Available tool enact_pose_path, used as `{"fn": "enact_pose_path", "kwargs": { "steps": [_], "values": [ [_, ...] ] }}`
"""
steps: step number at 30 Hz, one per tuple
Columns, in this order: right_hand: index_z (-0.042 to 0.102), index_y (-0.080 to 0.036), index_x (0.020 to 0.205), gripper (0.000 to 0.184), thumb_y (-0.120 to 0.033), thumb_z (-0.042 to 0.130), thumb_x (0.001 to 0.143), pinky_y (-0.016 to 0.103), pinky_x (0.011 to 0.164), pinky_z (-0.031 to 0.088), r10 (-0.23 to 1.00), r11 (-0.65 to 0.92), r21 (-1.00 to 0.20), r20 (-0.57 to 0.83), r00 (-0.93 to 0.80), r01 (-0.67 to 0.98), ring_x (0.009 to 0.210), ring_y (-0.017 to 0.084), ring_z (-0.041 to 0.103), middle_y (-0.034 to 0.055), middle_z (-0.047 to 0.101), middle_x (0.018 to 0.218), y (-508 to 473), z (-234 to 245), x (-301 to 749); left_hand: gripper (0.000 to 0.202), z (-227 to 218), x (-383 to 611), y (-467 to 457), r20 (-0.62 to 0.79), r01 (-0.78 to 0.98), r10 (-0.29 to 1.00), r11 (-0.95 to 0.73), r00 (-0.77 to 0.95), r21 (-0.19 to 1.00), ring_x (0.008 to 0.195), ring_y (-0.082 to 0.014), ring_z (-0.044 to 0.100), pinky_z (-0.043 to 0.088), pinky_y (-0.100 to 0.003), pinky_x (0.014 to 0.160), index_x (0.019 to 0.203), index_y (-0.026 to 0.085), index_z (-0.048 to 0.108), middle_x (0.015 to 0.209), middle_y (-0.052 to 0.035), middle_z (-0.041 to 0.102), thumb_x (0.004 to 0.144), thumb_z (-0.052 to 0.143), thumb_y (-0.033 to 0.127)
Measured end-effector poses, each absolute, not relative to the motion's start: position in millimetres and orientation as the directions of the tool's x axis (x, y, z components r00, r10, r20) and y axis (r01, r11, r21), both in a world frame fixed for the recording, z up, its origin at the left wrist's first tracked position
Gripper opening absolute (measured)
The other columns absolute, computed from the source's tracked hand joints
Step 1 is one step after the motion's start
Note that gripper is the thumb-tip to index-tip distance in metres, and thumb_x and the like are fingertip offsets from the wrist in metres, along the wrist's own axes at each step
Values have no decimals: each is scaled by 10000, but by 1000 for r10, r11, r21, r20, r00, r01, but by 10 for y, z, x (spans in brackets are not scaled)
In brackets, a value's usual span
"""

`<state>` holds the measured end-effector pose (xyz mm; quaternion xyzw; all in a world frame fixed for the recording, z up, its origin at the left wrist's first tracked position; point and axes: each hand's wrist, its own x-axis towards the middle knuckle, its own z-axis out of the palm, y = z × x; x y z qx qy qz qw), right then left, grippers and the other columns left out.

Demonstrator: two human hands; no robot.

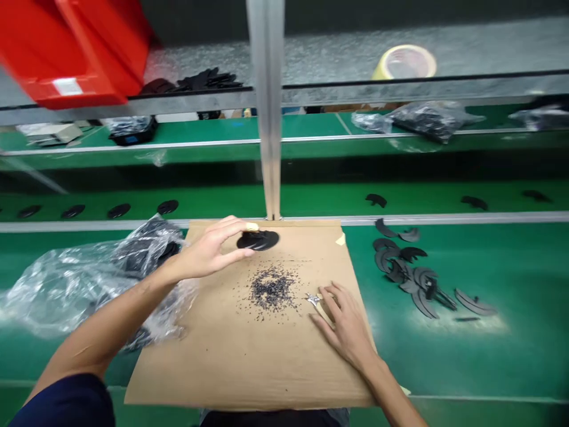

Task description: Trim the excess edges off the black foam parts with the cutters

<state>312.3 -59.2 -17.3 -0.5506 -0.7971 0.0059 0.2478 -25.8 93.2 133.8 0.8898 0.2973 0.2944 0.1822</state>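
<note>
Far up the cardboard, my left hand [216,246] has its thumb and fingertips at the near and far edges of a round black plastic part [262,240]. A yellow cover wraps one of its fingertips. My right hand [344,326] rests low at the cardboard's right side, curled around small metal nippers [313,299]. Their jaws stick out between thumb and forefinger; the handles are hidden under the palm. Between the hands lies a scattered heap of tiny black plastic scraps [272,289]. All of this is on a brown cardboard sheet [249,379].
Curved black pieces [400,267] lie loosely piled on the green bench at right. A clear plastic bag [66,284] with dark parts crowds the left. Black discs [119,210] line the green strip behind. A metal post [269,112] rises centrally; a red bin [80,53] and tape roll [406,61] sit above.
</note>
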Motion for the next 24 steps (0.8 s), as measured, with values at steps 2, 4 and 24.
{"fn": "enact_pose_path", "kwargs": {
  "steps": [2, 4, 24],
  "values": [
    [538, -195, 1441, 545, -475, 574, 975, 532, 1062, 535, 884, 388, -310, 390, -256, 868, 1356, 343, 535, 169, 640, 1294, -651, -137, 3127, 398, 1133, -399, 1298, 221, 588, 696, -704, 683, 399, 1119, -300, 671, 564, -443, 956, 1257, 201, 662, 1208, -129, 728, 969, 578, 463],
    [565, -195, 1407, 495, -454, 559, 985, 525, 1074, 531, 889, 360, -358, 410, -202, 861, 1363, 328, 534, 163, 644, 1294, -696, -118, 3137, 431, 873, -502, 1742, 125, 732, 787, -610, 604, 303, 1181, -355, 650, 534, -485, 1018, 1256, 163, 653, 1251, -162, 716, 935, 565, 436],
    [733, 44, 803, 594, -242, 268, 1037, 437, 796, 463, 914, -17, -577, 322, 247, 816, 1035, 237, 697, 229, 692, 1095, 2072, 816, 4434, 623, 942, -2104, 238, -28, 941, 969, -232, 246, 247, 1179, -348, 687, 531, -458, 1077, 1094, 223, 753, 1220, -121, 756, 915, 419, 717]
  ]
}}
